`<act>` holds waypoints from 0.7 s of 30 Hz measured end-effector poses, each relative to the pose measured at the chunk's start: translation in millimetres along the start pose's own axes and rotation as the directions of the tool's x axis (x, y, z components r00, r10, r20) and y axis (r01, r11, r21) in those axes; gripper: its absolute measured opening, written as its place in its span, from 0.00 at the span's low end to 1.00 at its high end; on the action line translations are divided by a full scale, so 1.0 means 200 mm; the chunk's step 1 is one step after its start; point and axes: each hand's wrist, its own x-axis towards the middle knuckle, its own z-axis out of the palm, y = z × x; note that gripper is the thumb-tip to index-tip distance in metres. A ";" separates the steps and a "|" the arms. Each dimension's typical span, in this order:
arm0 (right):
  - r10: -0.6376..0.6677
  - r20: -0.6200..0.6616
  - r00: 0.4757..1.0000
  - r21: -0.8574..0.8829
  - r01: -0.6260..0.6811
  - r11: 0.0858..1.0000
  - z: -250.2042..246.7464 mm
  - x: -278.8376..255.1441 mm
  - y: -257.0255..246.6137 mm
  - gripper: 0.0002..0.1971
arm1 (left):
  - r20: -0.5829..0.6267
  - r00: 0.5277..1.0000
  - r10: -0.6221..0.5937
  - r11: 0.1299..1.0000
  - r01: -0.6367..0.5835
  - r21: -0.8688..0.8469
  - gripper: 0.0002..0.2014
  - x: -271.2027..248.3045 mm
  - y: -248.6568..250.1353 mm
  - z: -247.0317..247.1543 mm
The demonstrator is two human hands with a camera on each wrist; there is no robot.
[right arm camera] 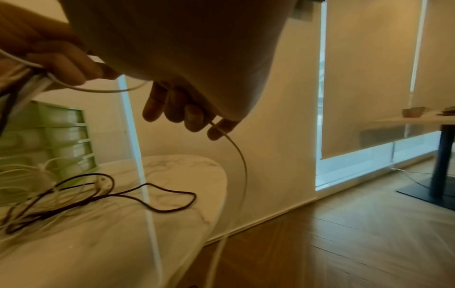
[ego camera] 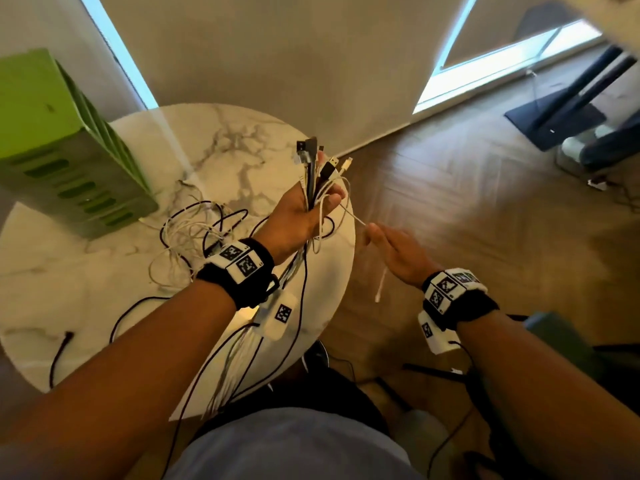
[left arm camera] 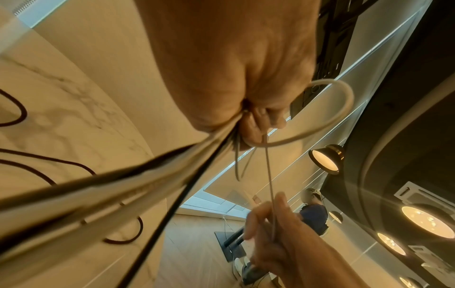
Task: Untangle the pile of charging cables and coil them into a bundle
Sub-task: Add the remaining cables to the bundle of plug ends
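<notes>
Green drawer unit [ego camera: 65, 157] at far left of marble surface [ego camera: 242, 140], loose cables [ego camera: 194, 233] w/ black loops beside it. Left hand [ego camera: 298, 216] clenches cable bundle [ego camera: 313, 168], plugs up. Right hand [ego camera: 398, 251] pinches one white cable [ego camera: 353, 216] off surface edge.

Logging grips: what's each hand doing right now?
Left hand: grips the bunch of cable ends.
Right hand: pinches one white cable.

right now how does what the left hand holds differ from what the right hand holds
The left hand grips a whole bunch of cables, black and white, connector ends sticking up; the right hand pinches a single white cable. The bunch stands upright; the single cable runs slanted between the hands, its end dangling. Both hang off the marble table.
</notes>
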 end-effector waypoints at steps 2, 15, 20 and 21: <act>0.077 0.028 0.997 -0.079 -0.075 0.994 -0.04 0.00 0.05 0.25 | 0.015 0.998 -0.056 0.997 0.057 -0.049 0.09 0.02 -0.02 -0.01; 0.165 0.113 0.980 0.059 -0.173 0.983 0.00 0.04 0.13 0.17 | -0.102 0.984 -0.144 0.952 0.109 -0.287 0.11 0.10 -0.02 0.02; 0.021 0.081 0.997 0.422 -0.053 0.905 -0.01 0.16 -0.16 0.20 | -0.051 0.984 -0.172 0.931 0.145 -0.334 0.11 0.10 -0.04 0.07; 0.004 0.048 0.999 0.446 -0.025 0.895 -0.02 0.18 -0.21 0.19 | -0.023 0.987 -0.156 0.933 0.140 -0.330 0.10 0.09 -0.04 0.08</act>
